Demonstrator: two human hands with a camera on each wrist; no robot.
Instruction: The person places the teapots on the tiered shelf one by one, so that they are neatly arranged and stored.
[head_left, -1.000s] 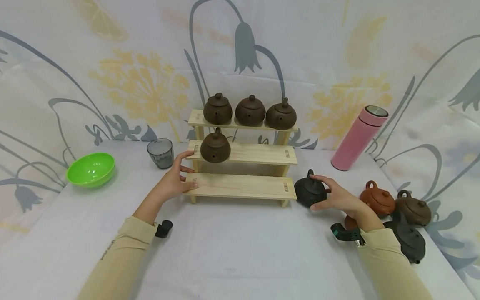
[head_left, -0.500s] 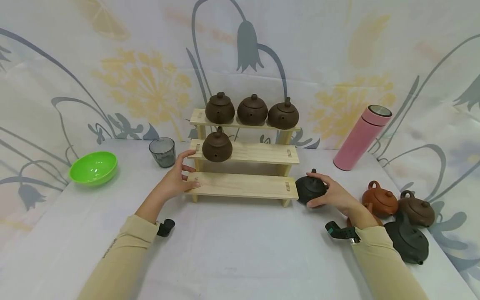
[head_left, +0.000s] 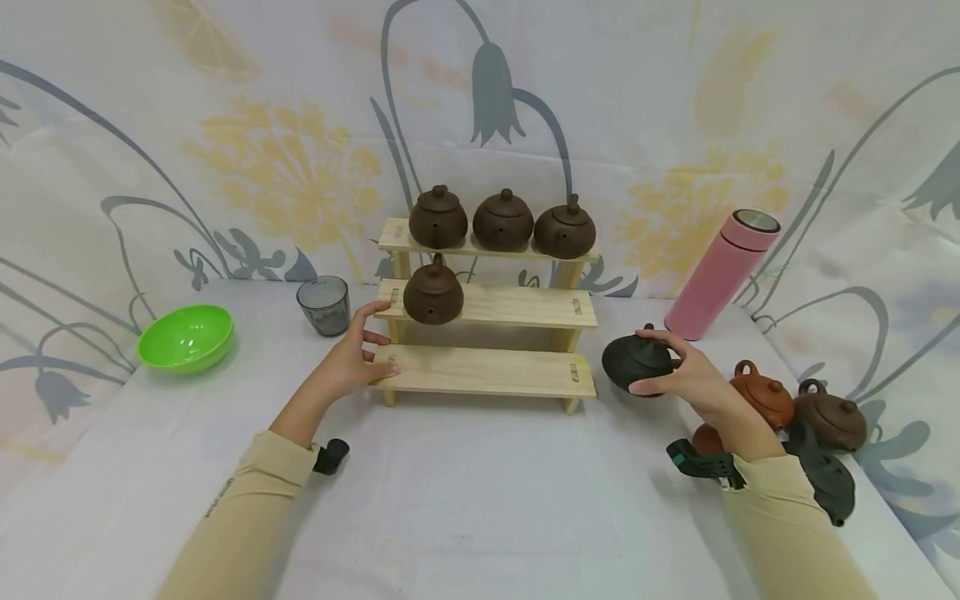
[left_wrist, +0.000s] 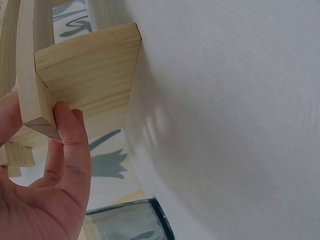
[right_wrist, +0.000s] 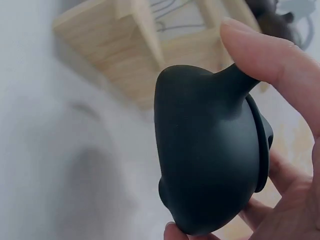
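My right hand (head_left: 693,379) holds a black teapot (head_left: 633,364), thumb and fingers spread over its sides, just right of the three-tier wooden shelf (head_left: 480,371). The right wrist view shows the teapot (right_wrist: 205,140) close up and tilted, with the thumb at its spout or handle and a shadow on the cloth beyond. At the shelf's left side, my left hand (head_left: 347,362) grips the end of the lowest board (left_wrist: 45,100) between thumb and fingers. Three dark brown teapots (head_left: 502,223) line the top tier. Another brown teapot (head_left: 433,296) stands at the left of the middle tier.
On the right lie an orange-brown teapot (head_left: 763,400), a brown teapot (head_left: 830,419) and a second black teapot (head_left: 834,487), partly behind my right forearm. A pink flask (head_left: 716,279) stands behind them. Left of the shelf are a grey glass (head_left: 326,312) and a green bowl (head_left: 168,360).
The black teapot in my right hand has shifted right and slightly up, away from the shelf's right end. My left hand keeps its place on the board.
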